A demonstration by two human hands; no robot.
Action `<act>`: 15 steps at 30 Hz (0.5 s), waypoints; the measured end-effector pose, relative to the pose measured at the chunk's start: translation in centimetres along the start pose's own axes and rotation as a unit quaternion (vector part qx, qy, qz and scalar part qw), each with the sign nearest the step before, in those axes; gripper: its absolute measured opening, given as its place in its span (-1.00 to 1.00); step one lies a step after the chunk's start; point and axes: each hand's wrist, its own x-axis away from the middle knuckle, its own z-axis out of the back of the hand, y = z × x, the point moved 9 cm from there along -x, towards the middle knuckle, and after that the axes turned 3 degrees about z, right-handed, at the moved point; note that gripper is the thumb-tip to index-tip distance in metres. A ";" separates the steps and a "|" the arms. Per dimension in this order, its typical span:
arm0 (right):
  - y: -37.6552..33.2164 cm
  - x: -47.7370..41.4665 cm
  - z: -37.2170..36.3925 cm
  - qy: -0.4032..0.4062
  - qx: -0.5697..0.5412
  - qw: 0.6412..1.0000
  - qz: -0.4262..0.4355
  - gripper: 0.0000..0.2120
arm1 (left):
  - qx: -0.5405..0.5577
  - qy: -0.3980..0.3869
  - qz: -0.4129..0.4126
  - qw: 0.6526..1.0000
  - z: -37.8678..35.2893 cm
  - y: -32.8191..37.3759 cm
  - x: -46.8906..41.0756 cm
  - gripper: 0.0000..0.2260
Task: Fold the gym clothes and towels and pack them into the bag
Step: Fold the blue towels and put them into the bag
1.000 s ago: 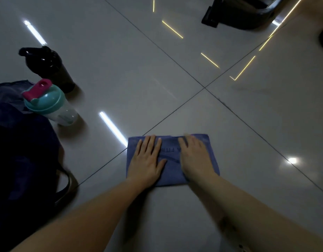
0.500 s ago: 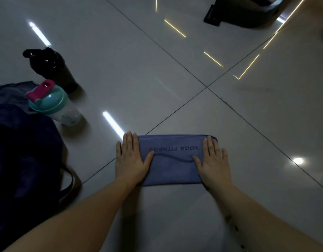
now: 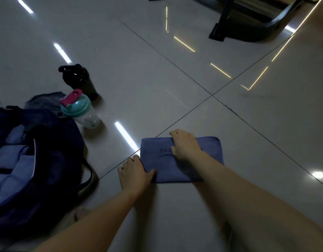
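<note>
A folded blue towel [image 3: 208, 157] with printed lettering lies flat on the tiled floor. My left hand [image 3: 133, 171] rests on the floor against the towel's near left corner, with its thumb lying on the cloth. Across the towel's middle lies my right hand [image 3: 184, 144], fingers curled over the far edge and gripping it. The dark navy bag [image 3: 53, 160] stands open at the left, and light blue folded cloth [image 3: 9, 160] shows inside it. A grey garment [image 3: 44, 100] lies behind the bag.
A clear shaker bottle [image 3: 80, 110] with a teal lid and pink cap stands beside the bag. A black shaker bottle [image 3: 80, 80] is just behind it. The dark frame of an exercise machine [image 3: 248, 24] stands at the far right.
Both hands lay flat at the towel's two ends. The right hand has moved to the middle and curled over the far edge; the left slid to the near left corner.
</note>
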 end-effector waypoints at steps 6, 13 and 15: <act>-1.5 -1.6 -0.8 -0.051 0.020 0.998 0.017 -0.43 | 0.126 -0.128 0.145 0.973 -2.3 -0.9 -0.5 -0.68; -4.3 -2.9 -0.7 -0.127 -0.001 0.992 -0.013 -0.87 | 0.150 -0.244 0.146 0.947 -2.9 -0.3 -1.0 -0.77; -4.3 -3.0 -0.5 -0.147 -0.069 0.986 -0.028 -0.87 | 0.182 -0.243 0.148 0.941 -1.8 -0.2 -1.7 -0.78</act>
